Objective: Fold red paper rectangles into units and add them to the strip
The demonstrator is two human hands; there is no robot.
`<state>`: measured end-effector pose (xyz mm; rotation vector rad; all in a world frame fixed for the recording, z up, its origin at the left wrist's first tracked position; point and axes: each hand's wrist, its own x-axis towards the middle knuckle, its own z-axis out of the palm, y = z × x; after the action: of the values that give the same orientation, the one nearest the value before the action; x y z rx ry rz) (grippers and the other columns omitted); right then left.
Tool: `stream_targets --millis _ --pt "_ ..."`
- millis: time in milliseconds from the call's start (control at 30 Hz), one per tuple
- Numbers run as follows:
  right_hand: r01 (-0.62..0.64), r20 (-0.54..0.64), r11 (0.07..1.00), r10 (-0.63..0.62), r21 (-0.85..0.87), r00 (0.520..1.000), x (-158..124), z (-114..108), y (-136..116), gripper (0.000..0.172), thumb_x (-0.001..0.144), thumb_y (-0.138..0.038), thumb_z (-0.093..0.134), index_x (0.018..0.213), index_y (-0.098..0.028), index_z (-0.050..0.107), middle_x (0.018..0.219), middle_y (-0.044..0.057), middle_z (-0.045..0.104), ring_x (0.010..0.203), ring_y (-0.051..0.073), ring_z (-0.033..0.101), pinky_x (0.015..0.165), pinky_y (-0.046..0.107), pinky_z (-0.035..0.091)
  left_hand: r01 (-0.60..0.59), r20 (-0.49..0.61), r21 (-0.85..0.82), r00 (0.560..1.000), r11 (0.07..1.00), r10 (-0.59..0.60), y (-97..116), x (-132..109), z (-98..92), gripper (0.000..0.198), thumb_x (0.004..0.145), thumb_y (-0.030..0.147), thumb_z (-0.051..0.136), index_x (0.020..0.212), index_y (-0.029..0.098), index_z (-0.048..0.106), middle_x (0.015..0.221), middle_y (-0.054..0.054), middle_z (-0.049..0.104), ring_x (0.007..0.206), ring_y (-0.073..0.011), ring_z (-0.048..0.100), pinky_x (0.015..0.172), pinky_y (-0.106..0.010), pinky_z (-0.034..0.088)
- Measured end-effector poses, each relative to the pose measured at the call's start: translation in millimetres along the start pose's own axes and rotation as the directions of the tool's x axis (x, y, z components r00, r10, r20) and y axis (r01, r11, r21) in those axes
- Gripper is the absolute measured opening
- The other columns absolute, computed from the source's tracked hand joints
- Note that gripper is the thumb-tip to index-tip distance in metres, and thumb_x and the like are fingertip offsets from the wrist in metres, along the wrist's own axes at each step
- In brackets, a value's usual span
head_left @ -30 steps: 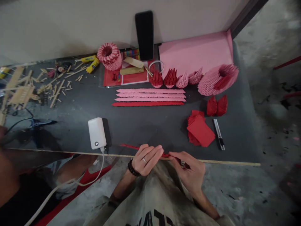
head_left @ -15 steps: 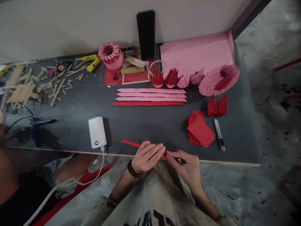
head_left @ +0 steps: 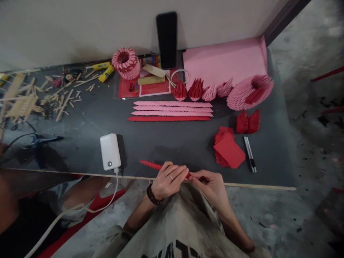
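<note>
My left hand (head_left: 169, 179), with a ring and a dark bead bracelet, is closed round a long red strip of folded paper pieces (head_left: 152, 165) at the near edge of the dark table (head_left: 166, 141). The strip's free end points left over the table. My right hand (head_left: 211, 184) pinches the strip's other end, fingertips almost touching the left hand. What lies between the right fingers is mostly hidden.
A white power bank (head_left: 110, 152) with a cable lies left of my hands. Further back lie three pink strips and a red one (head_left: 170, 111), a stack of red paper squares (head_left: 228, 148), a utility knife (head_left: 249, 154), folded paper models (head_left: 248, 91), a phone (head_left: 167, 39) and wooden sticks (head_left: 61, 98). Another person's knee (head_left: 83, 191) is at the lower left.
My hands have drawn closer together and slid slightly up and left along the table edge, and the strip's free end has lifted a little over the table.
</note>
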<state>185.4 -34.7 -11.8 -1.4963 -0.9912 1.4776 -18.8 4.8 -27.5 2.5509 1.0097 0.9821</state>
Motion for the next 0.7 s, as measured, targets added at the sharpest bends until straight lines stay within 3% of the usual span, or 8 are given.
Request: stream_targets --millis 167,267,367,400,467,533,600,700 --pt "0.198 -0.078 0.917 -0.238 -0.346 0.968 1 6 5 0.021 0.092 -0.032 0.076 0.112 -0.028 0.084 0.098 0.004 0.086 0.083 0.022 0.081 0.077 0.032 0.066 0.219 -0.043 -0.07 0.974 0.973 -0.222 -10 1 16.5 0.027 0.1 0.019 0.069 0.126 0.024 0.073 0.113 -0.007 0.083 0.099 -0.0209 0.077 0.093 -0.041 0.059" --pt "0.273 -0.199 0.687 -0.525 -0.673 0.828 7 -8 5 0.036 0.093 -0.026 0.075 0.129 -0.031 0.077 0.113 0.006 0.084 0.098 0.024 0.079 0.093 0.036 0.063 0.347 -0.017 -0.014 0.938 0.938 -0.347 -18 7 19.7 0.028 0.1 0.023 0.07 0.127 0.024 0.073 0.127 -0.009 0.078 0.112 -0.0241 0.073 0.1 -0.047 0.06" --pt "0.087 -0.302 0.462 -0.699 -0.883 0.648 14 -36 7 0.047 0.089 -0.027 0.08 0.135 -0.028 0.074 0.13 0.01 0.079 0.117 0.03 0.073 0.108 0.044 0.055 0.319 -0.031 0.019 0.947 0.947 -0.319 -17 10 15.4 0.037 0.099 0.025 0.072 0.136 0.024 0.069 0.138 -0.012 0.073 0.125 -0.0265 0.067 0.107 -0.049 0.058" --pt "0.017 -0.311 0.412 -0.712 -0.911 0.63 16 -45 8 0.051 0.087 -0.031 0.083 0.137 -0.027 0.073 0.133 0.011 0.077 0.121 0.033 0.071 0.11 0.047 0.053 0.293 -0.054 0.042 0.955 0.955 -0.291 -14 9 13.1 0.04 0.098 0.024 0.072 0.138 0.024 0.068 0.137 -0.012 0.074 0.125 -0.0268 0.067 0.107 -0.049 0.058" --pt "-0.018 -0.29 0.371 -0.695 -0.929 0.658 17 -61 11 0.05 0.088 -0.035 0.082 0.136 -0.027 0.073 0.135 0.011 0.077 0.12 0.035 0.071 0.108 0.05 0.053 0.278 -0.132 0.121 0.956 0.953 -0.262 -3 4 9.2 0.041 0.097 0.02 0.074 0.137 0.025 0.07 0.129 -0.011 0.077 0.12 -0.0273 0.07 0.106 -0.048 0.057" --pt "0.018 -0.266 0.402 -0.638 -0.916 0.723 16 -69 13 0.044 0.092 -0.031 0.077 0.136 -0.03 0.073 0.131 0.01 0.078 0.117 0.035 0.071 0.105 0.051 0.054 0.331 -0.17 0.242 0.94 0.912 -0.296 10 -4 7.8 0.042 0.094 0.017 0.076 0.136 0.025 0.072 0.13 -0.013 0.077 0.119 -0.0304 0.071 0.105 -0.051 0.057" --pt "0.052 -0.249 0.441 -0.597 -0.896 0.762 14 -71 14 0.04 0.096 -0.025 0.071 0.136 -0.032 0.072 0.126 0.01 0.08 0.116 0.034 0.072 0.104 0.052 0.054 0.365 -0.108 0.337 0.931 0.868 -0.349 22 -13 9.7 0.05 0.094 0.02 0.077 0.143 0.024 0.068 0.14 -0.016 0.072 0.127 -0.0356 0.068 0.111 -0.059 0.053" --pt "0.058 -0.255 0.458 -0.591 -0.887 0.765 11 -68 15 0.039 0.097 -0.02 0.069 0.134 -0.03 0.073 0.125 0.01 0.08 0.115 0.035 0.073 0.103 0.052 0.054 0.385 -0.057 0.342 0.919 0.857 -0.39 28 -22 16.3 0.061 0.096 0.024 0.074 0.154 0.024 0.057 0.151 -0.018 0.064 0.14 -0.0396 0.061 0.121 -0.067 0.044"
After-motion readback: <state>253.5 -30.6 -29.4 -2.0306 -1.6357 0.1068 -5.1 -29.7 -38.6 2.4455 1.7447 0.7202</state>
